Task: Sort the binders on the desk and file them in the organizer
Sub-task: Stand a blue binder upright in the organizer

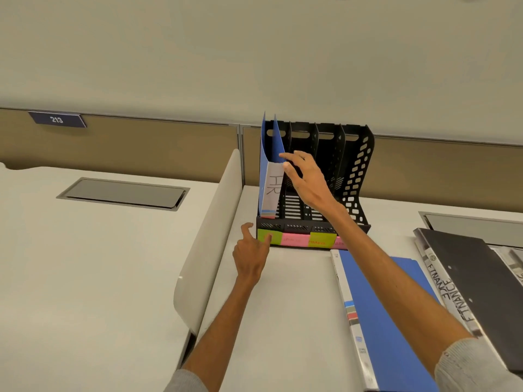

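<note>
HR binder [270, 182] stands in the organizer's [356, 165] leftmost slot. Right grip [307, 176] is spread, fingertips on its edge; left grip [252, 251] points a finger at a label [276, 237]. Blue binder [390, 321] and FINANCE stack [475, 273] remain on the desk [283, 306], unfiled.

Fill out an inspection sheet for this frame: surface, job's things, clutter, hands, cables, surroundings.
Surface: white desk, bounded at left by a low divider.
Job's things: black organizer holds an HR binder upright in its leftmost slot, with coloured labels along its front. A blue binder and a black binder lie flat at right, the black one over FINANCE spines.
Clutter: nothing seen.
Hands: left hand has its fingertips at the green label. Right hand touches the HR binder's front edge.
Cables: nothing seen; a flush hatch cover sits in the neighbouring desk.
Surroundings: partition wall with a 213 sign.
</note>
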### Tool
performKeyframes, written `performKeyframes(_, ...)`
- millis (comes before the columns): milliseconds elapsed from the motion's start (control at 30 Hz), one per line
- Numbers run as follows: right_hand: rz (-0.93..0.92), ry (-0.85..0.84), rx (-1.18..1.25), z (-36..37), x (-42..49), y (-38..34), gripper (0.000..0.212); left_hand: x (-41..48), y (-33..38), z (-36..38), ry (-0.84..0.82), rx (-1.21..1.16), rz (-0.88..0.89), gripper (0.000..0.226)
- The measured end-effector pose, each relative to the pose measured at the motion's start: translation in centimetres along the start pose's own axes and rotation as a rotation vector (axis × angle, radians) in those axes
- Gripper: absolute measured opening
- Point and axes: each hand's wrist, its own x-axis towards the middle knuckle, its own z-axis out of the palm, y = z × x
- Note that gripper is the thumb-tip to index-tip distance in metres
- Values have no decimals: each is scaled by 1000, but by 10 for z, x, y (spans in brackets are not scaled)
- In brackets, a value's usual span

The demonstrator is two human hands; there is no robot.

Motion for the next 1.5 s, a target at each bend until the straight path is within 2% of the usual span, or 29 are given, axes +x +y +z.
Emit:
performKeyframes(167, 9, 83, 91, -7, -46, 22, 49, -33, -1, 10, -69, 181, 20, 41)
performKeyframes(400, 210, 60, 39, -39, -121, 85, 41, -79, 21, 43, -140, 152, 41, 33)
performKeyframes(533, 378, 5, -27, -64, -167, 127, 38, -106, 44, 68, -230, 170, 16, 41)
performKeyframes(633, 479, -45, -66, -78, -202, 152, 39, -127, 62, 91, -336, 200, -18, 57)
performKeyframes(767, 598, -150, -103, -85, -241, 178, 44, -153, 81, 118, -500, 359, -42, 76)
performKeyframes(900, 641, -310, -158, -89, -267, 198, 46, -174, 87, 132, -520, 396, -75, 82)
performKeyframes(1000, 615, -374, -206, -88, -277, 204, 45, -180, 89, 136, -485, 328, -136, 82)
performKeyframes(1100, 586, -397, -251, -85, -282, 204, 44, -187, 94, 140, -411, 200, -201, 73)
performKeyframes(1267, 580, -413, -242, -89, -276, 202, 44, -202, 103, 142, -323, -216, -304, 59)
performKeyframes(1500, 514, -406, -128, -106, -236, 192, 37, -195, 120, 125, -240, -563, -474, 86)
